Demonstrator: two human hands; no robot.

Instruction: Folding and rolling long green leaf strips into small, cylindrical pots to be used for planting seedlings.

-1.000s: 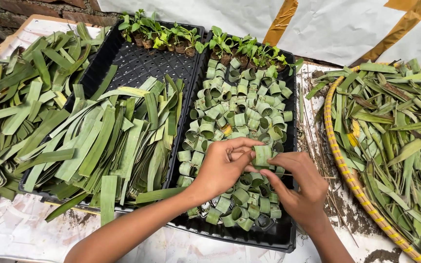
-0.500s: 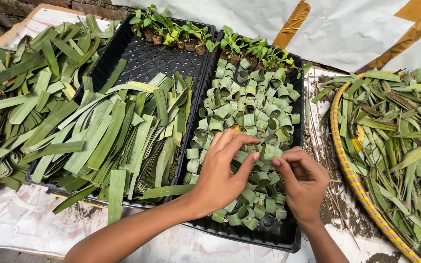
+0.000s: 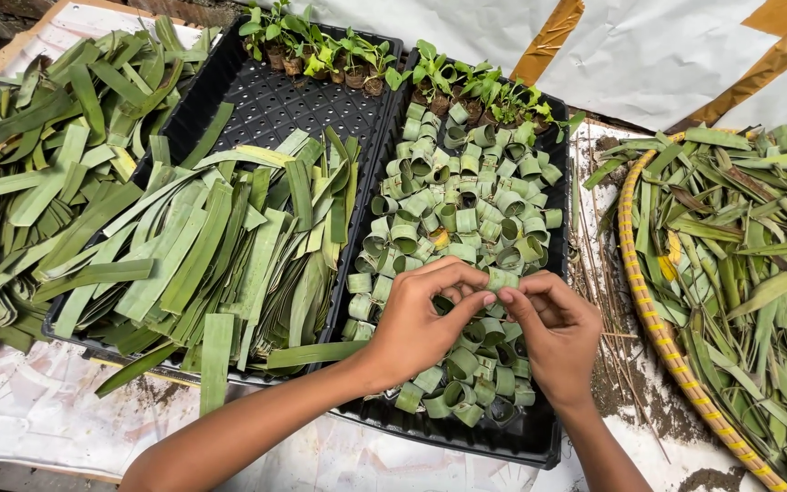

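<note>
My left hand [image 3: 416, 321] and my right hand [image 3: 553, 330] meet over the right black tray [image 3: 539, 435], fingertips pinched together on one small rolled green leaf ring [image 3: 501, 278]. Under and around the hands lie several more leaf rings [image 3: 453, 205], filling that tray. Small green seedlings in leaf cups [image 3: 471, 87] stand along the far end of the trays. The left black tray [image 3: 266, 100] holds a pile of flat cut leaf strips [image 3: 220, 246].
More loose leaf strips [image 3: 29, 173] lie at the far left on the white sheet. A round woven basket [image 3: 658, 337] full of narrow leaves stands at the right. Thin sticks and soil lie between tray and basket.
Both hands have stayed over the right tray, drawing closer together on the leaf ring, fingers working it. The view has shifted slightly.
</note>
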